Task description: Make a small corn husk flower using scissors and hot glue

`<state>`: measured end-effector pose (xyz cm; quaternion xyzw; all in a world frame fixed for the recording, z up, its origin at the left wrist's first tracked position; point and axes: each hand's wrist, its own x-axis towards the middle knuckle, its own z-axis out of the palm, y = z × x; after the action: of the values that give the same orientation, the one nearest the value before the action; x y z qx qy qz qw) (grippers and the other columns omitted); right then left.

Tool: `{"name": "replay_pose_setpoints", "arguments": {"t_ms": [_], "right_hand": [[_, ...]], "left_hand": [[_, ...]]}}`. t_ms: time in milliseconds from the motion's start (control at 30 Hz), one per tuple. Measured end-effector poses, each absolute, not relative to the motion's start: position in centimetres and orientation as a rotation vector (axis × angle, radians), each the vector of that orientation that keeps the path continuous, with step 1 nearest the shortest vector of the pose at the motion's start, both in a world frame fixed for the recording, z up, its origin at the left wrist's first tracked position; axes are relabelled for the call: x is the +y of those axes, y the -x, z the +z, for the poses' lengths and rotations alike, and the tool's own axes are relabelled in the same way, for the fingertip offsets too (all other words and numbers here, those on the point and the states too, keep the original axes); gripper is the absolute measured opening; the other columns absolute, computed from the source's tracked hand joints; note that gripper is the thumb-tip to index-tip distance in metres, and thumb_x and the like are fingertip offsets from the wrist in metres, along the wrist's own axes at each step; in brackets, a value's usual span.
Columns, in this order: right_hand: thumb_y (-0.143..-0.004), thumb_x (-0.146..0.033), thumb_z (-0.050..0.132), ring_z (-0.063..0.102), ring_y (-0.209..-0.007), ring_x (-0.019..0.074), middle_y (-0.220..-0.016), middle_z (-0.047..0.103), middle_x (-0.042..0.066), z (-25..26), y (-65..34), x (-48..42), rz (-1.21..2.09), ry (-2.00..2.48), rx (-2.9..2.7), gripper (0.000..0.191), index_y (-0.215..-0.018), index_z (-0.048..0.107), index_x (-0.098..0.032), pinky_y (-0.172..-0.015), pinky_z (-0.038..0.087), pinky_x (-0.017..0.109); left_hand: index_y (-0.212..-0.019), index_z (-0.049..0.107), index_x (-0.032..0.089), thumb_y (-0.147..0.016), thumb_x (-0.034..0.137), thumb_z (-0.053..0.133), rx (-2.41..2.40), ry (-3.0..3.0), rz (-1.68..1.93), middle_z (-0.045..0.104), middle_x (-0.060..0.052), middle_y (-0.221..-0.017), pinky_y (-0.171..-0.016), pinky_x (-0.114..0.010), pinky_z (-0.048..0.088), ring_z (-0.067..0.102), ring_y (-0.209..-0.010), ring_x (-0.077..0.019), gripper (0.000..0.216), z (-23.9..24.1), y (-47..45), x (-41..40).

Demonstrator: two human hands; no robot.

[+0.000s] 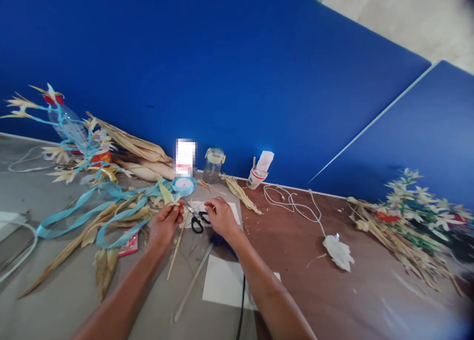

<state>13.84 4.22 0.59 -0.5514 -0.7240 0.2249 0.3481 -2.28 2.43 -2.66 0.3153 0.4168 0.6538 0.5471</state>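
Note:
My left hand [165, 225] is closed in a pinch on a small strip of dried corn husk [167, 194] above the table. My right hand [221, 215] rests with curled fingers on the black-handled scissors [197, 220], which lie on a white sheet. A thin wooden stick [177, 248] lies under my left hand. A spool of light blue ribbon [183, 185] sits just beyond both hands, and its ribbon [79, 212] trails off to the left.
Dried husks [140, 155] pile at the back left, beside a bottle with husk flowers [64, 125]. A glass jar [214, 164], a paper cup [256, 177], a white cable [296, 204], a white paper [225, 282] and a flower bunch [414, 207] surround the spot. Blue panels [237, 73] stand behind.

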Motion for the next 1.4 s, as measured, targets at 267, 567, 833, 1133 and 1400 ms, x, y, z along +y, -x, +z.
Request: {"name": "replay_pose_setpoints", "arguments": {"t_ms": [267,567,833,1133,1400], "right_hand": [[-0.081,-0.012,0.05,0.059,-0.082,0.0154,-0.087,0.065,0.006,0.3,-14.0,4.9,0.525,1.501,-2.05,0.019,-0.085,0.068,-0.017,-0.078,0.043,0.025],[-0.081,-0.011,0.051,0.059,-0.081,0.0139,-0.084,0.065,0.004,0.8,-14.1,4.8,0.557,1.44,-2.054,0.018,-0.085,0.067,-0.016,-0.078,0.042,0.023],[-0.087,-0.02,0.045,0.06,-0.084,0.0172,-0.091,0.063,0.007,0.8,-11.2,4.4,0.429,1.426,-2.425,0.022,-0.094,0.065,-0.017,-0.076,0.043,0.027],[-0.083,-0.016,0.046,0.056,-0.09,0.0239,-0.094,0.062,0.011,-0.7,-7.6,4.8,0.054,1.395,-2.695,0.02,-0.093,0.064,-0.016,-0.075,0.041,0.034],[-0.087,-0.021,0.044,0.055,-0.085,0.0154,-0.088,0.061,0.005,0.3,-9.6,5.6,0.325,1.444,-2.379,0.019,-0.088,0.063,-0.018,-0.075,0.039,0.025]], "left_hand": [[-0.079,0.066,0.015,-0.069,0.037,0.066,1.133,-0.9,1.543,0.055,0.001,-0.066,-0.047,-0.019,0.033,0.043,-0.051,-0.0068,0.024,-3.1,2.7,2.6],[-0.075,0.062,0.015,-0.072,0.036,0.064,1.118,-0.877,1.576,0.053,0.002,-0.065,-0.047,-0.019,0.033,0.043,-0.052,-0.0068,0.021,-3.2,2.7,2.7],[-0.076,0.062,0.017,-0.074,0.034,0.062,1.17,-0.913,1.641,0.054,0.002,-0.064,-0.047,-0.02,0.035,0.044,-0.052,-0.0072,0.018,-2.9,3.2,2.7],[-0.073,0.061,0.017,-0.073,0.034,0.061,1.177,-0.913,1.698,0.054,0.002,-0.062,-0.047,-0.02,0.034,0.043,-0.05,-0.0075,0.016,-2.6,3.3,2.8],[-0.074,0.06,0.017,-0.075,0.035,0.06,1.205,-0.925,1.677,0.054,0.002,-0.063,-0.047,-0.02,0.035,0.045,-0.052,-0.0082,0.018,-2.3,3.3,2.6]]}}
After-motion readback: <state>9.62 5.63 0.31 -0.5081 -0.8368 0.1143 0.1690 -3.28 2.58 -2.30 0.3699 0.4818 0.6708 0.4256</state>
